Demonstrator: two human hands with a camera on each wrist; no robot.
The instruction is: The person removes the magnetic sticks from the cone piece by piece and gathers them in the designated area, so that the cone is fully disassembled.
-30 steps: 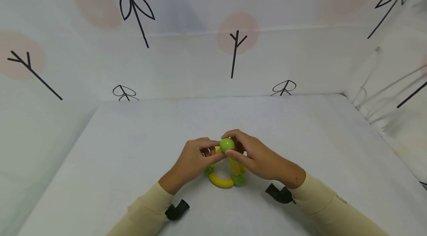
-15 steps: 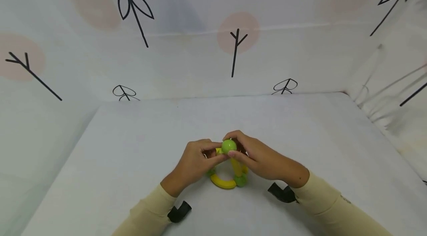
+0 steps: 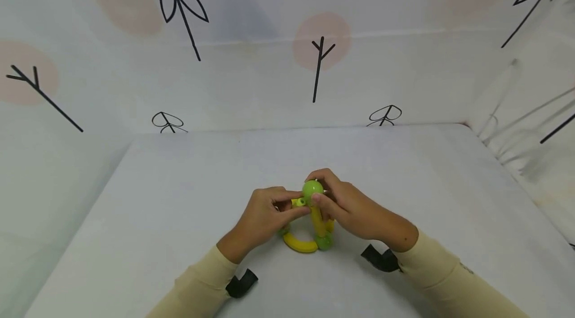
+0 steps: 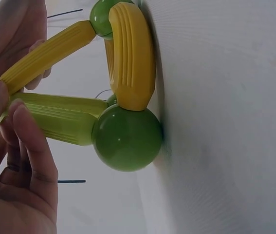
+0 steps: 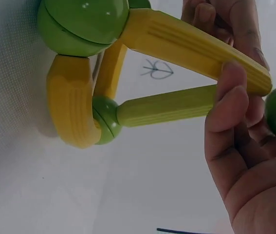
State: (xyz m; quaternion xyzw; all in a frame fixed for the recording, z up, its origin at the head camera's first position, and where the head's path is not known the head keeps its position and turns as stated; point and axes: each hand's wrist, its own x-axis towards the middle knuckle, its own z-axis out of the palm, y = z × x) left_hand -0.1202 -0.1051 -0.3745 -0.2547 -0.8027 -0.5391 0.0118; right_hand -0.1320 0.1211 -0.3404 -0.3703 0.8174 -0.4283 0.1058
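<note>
A frame of toy rods and balls stands before me, with yellow curved rods (image 3: 300,244) and green balls (image 4: 128,138) low down. A straight yellow rod (image 5: 191,46) and light green rods (image 4: 62,122) slant up and meet at the top. My left hand (image 3: 262,219) pinches the upper ends of the light green rods between thumb and fingers. At the top, my right hand (image 3: 355,210) holds a green ball (image 3: 312,189) between thumb and forefinger, right over the rod ends. Its other fingers (image 5: 230,92) lie against the yellow rod. The palm side of the right hand is hidden in the head view.
A white cloth-covered table (image 3: 215,168) spreads around the frame, backed by a pale wall (image 3: 251,83) with drawn flowers and twigs. Black wrist mounts (image 3: 241,283) stick out from under both sleeves.
My right hand has raised and tilted the green ball slightly, moving it to the right. A rod end with a hole now shows below it. My left hand stays nearly still.
</note>
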